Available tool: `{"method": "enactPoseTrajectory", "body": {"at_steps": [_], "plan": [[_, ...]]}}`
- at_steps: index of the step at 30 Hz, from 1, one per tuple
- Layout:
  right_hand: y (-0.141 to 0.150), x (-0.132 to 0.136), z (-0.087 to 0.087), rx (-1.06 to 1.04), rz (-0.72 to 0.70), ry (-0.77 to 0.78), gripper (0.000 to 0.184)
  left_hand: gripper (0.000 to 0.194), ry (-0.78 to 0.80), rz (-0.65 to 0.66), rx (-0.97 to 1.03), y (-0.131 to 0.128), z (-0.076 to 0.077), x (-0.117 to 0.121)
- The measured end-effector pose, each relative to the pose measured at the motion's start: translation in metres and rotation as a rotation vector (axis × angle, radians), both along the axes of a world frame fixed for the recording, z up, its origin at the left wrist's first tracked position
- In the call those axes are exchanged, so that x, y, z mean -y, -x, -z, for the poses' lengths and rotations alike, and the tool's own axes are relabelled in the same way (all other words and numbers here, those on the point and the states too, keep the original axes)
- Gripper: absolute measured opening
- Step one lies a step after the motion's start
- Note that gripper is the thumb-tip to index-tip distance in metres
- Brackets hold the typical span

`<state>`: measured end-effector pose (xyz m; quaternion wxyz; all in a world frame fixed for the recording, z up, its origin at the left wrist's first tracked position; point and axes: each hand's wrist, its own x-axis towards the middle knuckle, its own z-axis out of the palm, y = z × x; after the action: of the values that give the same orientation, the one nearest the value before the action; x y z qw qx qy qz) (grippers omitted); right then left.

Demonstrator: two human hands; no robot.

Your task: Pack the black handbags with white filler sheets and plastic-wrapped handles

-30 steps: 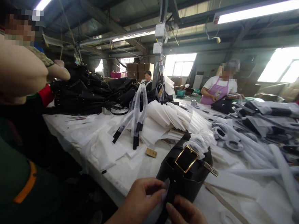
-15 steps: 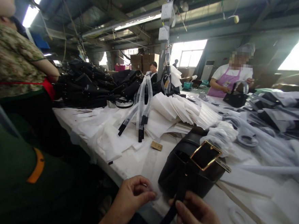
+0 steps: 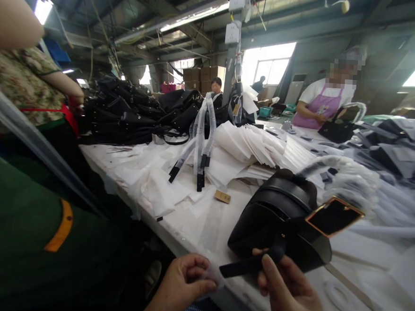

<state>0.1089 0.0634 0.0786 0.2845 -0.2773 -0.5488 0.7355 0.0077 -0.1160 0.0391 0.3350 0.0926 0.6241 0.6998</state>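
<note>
A black handbag (image 3: 274, 221) lies at the table's front edge, with a gold rectangular buckle (image 3: 334, 216) on its right side and a plastic-wrapped handle (image 3: 354, 184) behind. My right hand (image 3: 286, 289) pinches the bag's black strap (image 3: 244, 265), whose free end points left. Just left of that end, my left hand (image 3: 191, 280) is closed on a crumpled bit of clear plastic film (image 3: 215, 275). A flat translucent strip (image 3: 213, 227) lies on the table beyond my left hand; whether it joins the film I cannot tell. A brown tag (image 3: 222, 197) is at its far end.
White sheets (image 3: 254, 147) and plastic-wrapped straps (image 3: 199, 140) cover the table's middle. Black bags (image 3: 135, 112) are heaped at the far left. A co-worker in a purple apron (image 3: 319, 109) handles a bag across the table; another person's arm (image 3: 61, 86) is at left.
My right hand has lifted the strap and swung its free end from pointing down to pointing left, towards my left hand. The bag has tipped and its buckle has shifted right.
</note>
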Motion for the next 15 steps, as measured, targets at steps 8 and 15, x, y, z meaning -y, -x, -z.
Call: {"method": "enactPoseTrajectory", "body": {"at_steps": [8,15], "plan": [[0.001,0.005,-0.008,0.042,-0.007,-0.078,0.042,0.038,0.003,0.039,-0.059,-0.003,-0.002,-0.001],[0.0,0.011,-0.017,0.093,0.02,-0.105,0.044,0.044,-0.001,0.056,-0.047,-0.004,-0.004,-0.001]]}}
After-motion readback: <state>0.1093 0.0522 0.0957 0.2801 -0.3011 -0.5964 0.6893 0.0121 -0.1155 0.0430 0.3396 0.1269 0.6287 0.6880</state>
